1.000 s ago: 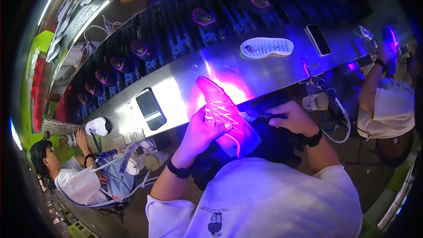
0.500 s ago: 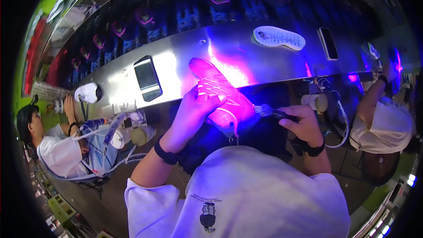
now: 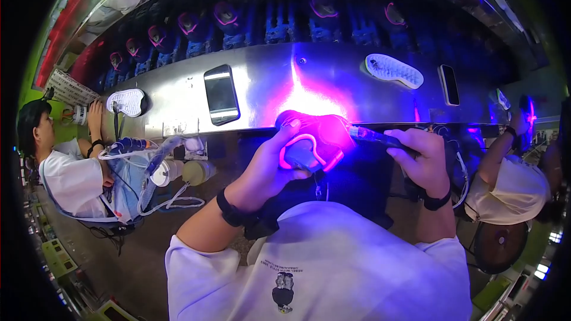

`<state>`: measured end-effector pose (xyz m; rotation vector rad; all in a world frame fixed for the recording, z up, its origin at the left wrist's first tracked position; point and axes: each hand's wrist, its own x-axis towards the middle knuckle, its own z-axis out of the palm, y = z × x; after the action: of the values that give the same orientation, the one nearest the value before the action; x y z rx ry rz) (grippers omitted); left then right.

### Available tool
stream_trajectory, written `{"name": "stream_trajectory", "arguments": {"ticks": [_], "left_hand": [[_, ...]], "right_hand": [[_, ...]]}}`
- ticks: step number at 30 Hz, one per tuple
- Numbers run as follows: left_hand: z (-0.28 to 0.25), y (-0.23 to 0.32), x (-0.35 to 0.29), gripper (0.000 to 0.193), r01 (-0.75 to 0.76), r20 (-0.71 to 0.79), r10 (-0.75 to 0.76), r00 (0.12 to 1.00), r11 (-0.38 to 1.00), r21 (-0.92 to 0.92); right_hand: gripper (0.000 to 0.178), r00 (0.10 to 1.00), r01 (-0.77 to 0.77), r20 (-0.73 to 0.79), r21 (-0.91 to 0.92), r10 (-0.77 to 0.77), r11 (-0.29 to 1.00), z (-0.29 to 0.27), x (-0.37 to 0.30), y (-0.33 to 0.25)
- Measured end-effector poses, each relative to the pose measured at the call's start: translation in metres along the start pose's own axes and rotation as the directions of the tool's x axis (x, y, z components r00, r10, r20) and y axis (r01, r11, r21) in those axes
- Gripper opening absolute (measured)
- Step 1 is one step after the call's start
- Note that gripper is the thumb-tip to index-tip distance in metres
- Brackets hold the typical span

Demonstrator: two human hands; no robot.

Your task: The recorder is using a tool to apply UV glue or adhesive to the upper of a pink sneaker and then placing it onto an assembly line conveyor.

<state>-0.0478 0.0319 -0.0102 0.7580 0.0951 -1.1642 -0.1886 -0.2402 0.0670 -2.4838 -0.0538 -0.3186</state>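
The left hand [image 3: 270, 163] holds a shoe [image 3: 312, 141] in front of the person's chest, just below the edge of the long metal table [image 3: 262, 86]. The fingers wrap around the shoe from the left side, and the thumb [image 3: 290, 128] lies on its upper edge. The shoe glows pink and violet, and its opening faces the camera.

The right hand [image 3: 422, 160] is closed around a thin tool [image 3: 375, 137], which looks like a pen. The tip of the tool touches the right side of the shoe. Both wrists have a dark band.

A strong violet light shines on the table just above the shoe. On the table lie a phone [image 3: 221, 94] to the left, a white sole [image 3: 394, 70] to the right, and a second phone [image 3: 449, 84] farther right. Behind the table runs a row of dark shoes with pink edges [image 3: 226, 15].

At the left end of the table sits a co-worker in a white shirt [image 3: 71, 175], and one hand of this person is near a white shoe [image 3: 126, 101]. Another person in a white shirt [image 3: 514, 184] sits at the right, with one arm up to the table.
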Motion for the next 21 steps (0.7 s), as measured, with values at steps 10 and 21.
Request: {"name": "stream_trajectory", "arguments": {"ticks": [10,21], "left_hand": [[-0.018,-0.007,0.010,0.056,0.290,0.265,-0.192,0.945,0.864,-0.411],[0.012,-0.018,0.032,0.074,0.523,0.426,-0.302,0.853,0.477,-0.707]], "right_hand": [[0.037,0.994,0.105,-0.018,-0.024,-0.106,0.994,0.000,0.026,0.007],[0.038,0.988,0.096,-0.140,0.197,-0.069,0.976,0.028,0.035,0.055]]}}
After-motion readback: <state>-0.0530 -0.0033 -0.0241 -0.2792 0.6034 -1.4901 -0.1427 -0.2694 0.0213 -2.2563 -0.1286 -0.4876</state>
